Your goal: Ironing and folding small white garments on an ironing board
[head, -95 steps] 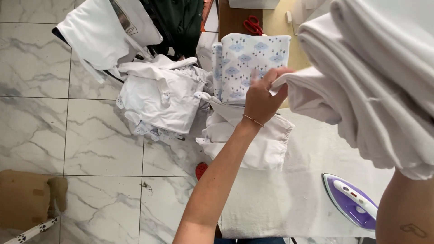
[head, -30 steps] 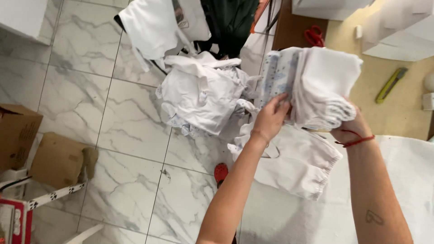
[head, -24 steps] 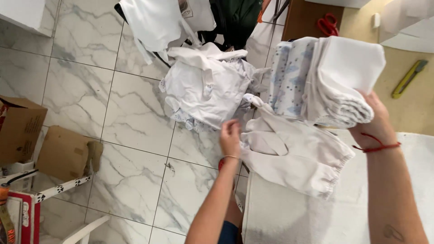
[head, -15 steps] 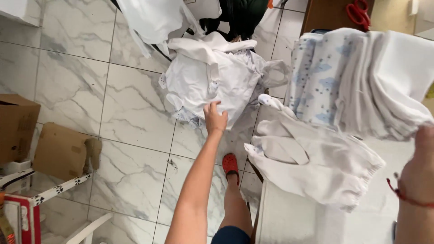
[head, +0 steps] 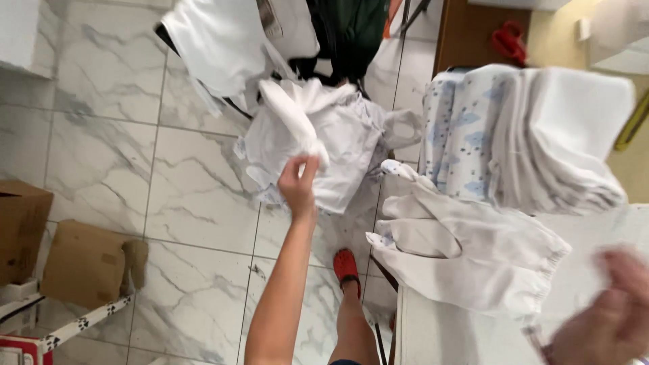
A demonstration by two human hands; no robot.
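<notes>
At frame centre, left hand [head: 299,184] gripped crumpled white cloth garment [head: 297,122]; blurred right hand [head: 608,318], lower right, grip indiscernible; brown cardboard boxes [head: 81,263] lower left.

Floor [head: 101,155]: grey-veined marble tiles, left of the left hand [head: 297,186].
Cardboard box [head: 21,230]: brown, far left of that hand, at frame edge; a flattened cardboard sheet [head: 88,265] lies just beside it.
Red shoe [head: 346,265]: on the floor below the hand.
Dark green garment [head: 351,30]: above the hand, near top edge.
Red object [head: 508,42]: on a brown wooden surface [head: 466,40], up and to the right; kind not discernible.
White bar with black paw prints [head: 81,323]: lower left.
</notes>
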